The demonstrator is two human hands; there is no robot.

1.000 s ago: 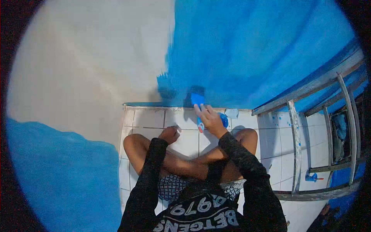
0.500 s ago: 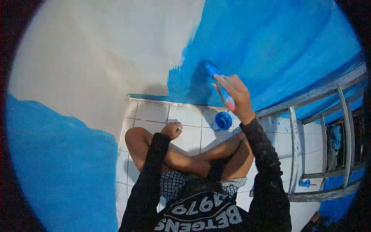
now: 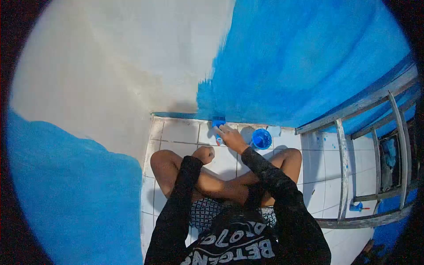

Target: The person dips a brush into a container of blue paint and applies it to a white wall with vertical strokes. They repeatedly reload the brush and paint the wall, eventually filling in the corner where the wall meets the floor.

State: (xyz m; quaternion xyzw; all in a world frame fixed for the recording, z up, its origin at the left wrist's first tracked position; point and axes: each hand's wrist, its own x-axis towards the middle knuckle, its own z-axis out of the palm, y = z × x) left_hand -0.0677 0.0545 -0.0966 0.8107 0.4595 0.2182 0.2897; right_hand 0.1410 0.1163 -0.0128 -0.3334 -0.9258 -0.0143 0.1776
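My right hand (image 3: 232,138) is closed around the handle of a paintbrush (image 3: 219,121). The blue-covered bristles meet the bottom of the wall, where it joins the tiled floor. To the right of that hand, a small tub of blue paint (image 3: 262,139) stands on the tiles. My left hand (image 3: 205,154) rests by my left knee with its fingers curled in, and I see nothing in it. The wall ahead carries fresh blue paint (image 3: 282,66) on the right and bare off-white (image 3: 145,57) on the left.
A wooden ladder (image 3: 340,168) stands on the right, against the blue wall. Past its rungs, another blue-stained brush (image 3: 356,206) lies on the floor. Blue also covers the lower left wall (image 3: 75,190). My crossed legs (image 3: 229,185) take up the tiles in front of me.
My right hand has brought the paintbrush down and left, from higher on the blue wall to its bottom edge. The left hand stays near the knee.
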